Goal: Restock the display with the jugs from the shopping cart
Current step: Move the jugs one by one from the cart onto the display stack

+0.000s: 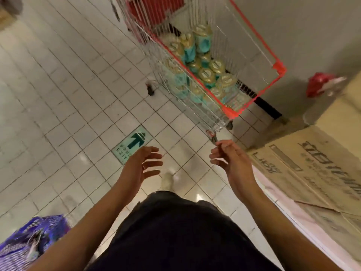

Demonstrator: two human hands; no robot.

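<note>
Gold-capped jugs [207, 75] fill the shopping cart [281, 68]; left hand [144, 163] and right hand [228, 157] spread, empty

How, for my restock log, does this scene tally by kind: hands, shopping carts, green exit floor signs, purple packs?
Hands: 2, the left hand and the right hand, both holding nothing
Shopping cart: 1
Exit sign: 1
Purple pack: 1
Total: 5

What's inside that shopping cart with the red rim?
The shopping cart holds jugs with gold caps and teal labels, packed close together. Mostly their tops show; whatever lies under or between them is covered.
</note>
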